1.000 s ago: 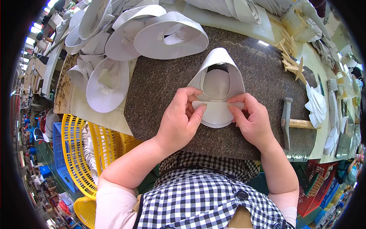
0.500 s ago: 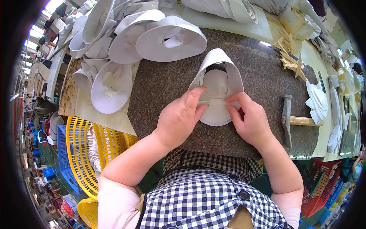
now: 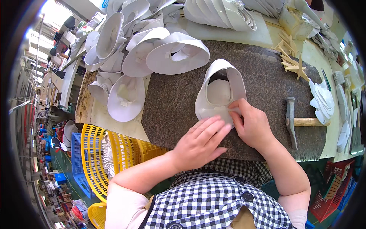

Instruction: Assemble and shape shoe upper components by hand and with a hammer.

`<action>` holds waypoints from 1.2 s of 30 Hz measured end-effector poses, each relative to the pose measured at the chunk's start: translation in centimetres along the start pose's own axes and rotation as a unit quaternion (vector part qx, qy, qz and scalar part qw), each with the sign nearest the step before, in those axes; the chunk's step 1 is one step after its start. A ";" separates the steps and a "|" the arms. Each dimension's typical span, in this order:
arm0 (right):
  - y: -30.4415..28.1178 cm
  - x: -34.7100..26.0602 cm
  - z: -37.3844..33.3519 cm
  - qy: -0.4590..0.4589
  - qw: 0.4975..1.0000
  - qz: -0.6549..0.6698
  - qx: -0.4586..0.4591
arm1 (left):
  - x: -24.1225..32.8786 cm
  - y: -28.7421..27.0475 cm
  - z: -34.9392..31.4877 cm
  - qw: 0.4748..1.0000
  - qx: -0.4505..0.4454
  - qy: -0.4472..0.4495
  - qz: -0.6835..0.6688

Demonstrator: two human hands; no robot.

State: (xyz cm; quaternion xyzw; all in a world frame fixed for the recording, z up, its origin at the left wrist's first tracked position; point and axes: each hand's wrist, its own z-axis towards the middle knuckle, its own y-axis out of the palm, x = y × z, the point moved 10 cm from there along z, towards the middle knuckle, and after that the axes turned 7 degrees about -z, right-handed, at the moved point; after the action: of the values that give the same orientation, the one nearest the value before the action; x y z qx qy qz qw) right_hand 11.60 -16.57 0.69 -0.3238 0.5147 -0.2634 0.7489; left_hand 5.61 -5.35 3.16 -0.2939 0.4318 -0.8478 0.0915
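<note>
A white shoe upper (image 3: 202, 100) with a large oval opening lies on the dark speckled stone slab (image 3: 167, 122) in front of me. Thumb and fingers of my right hand (image 3: 252, 125) pinch the upper's near right part, by a pale strip below the opening. My left hand (image 3: 200, 143) is stretched flat, its fingertips over the upper's near edge; whether they touch it I cannot tell. Nothing shows in that hand. The near rim of the upper is partly hidden under the left fingers.
More white uppers (image 3: 177, 63) are heaped at the back left. A hammer (image 3: 290, 122) lies on the slab's right, beside small white pieces (image 3: 322, 101) and tan pointed strips (image 3: 293, 65). Yellow baskets (image 3: 121, 152) stand below left, a red crate (image 3: 331, 191) below right.
My left hand has let go of the upper, moved toward me and opened flat. My right hand still pinches. The whole view has shifted slightly.
</note>
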 end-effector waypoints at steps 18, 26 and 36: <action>-1.1 1.3 0.3 -0.005 0.991 -0.122 0.055 | -2.7 0.6 -0.6 0.995 0.007 -0.101 0.018; -0.4 2.9 -1.1 0.166 0.944 0.280 0.048 | -6.4 0.8 -2.8 0.778 0.161 -0.328 -0.511; -6.6 -7.5 -6.7 -0.218 0.962 -0.146 0.080 | -5.7 -5.2 0.8 0.856 -0.080 -0.362 -0.361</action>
State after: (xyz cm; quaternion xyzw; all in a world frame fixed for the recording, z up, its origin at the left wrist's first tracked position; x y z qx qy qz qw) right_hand 2.39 -16.85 8.45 -0.3841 0.2629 -0.3334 0.8199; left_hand 11.26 -0.37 5.26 -0.7215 0.2986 -0.6174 -0.0949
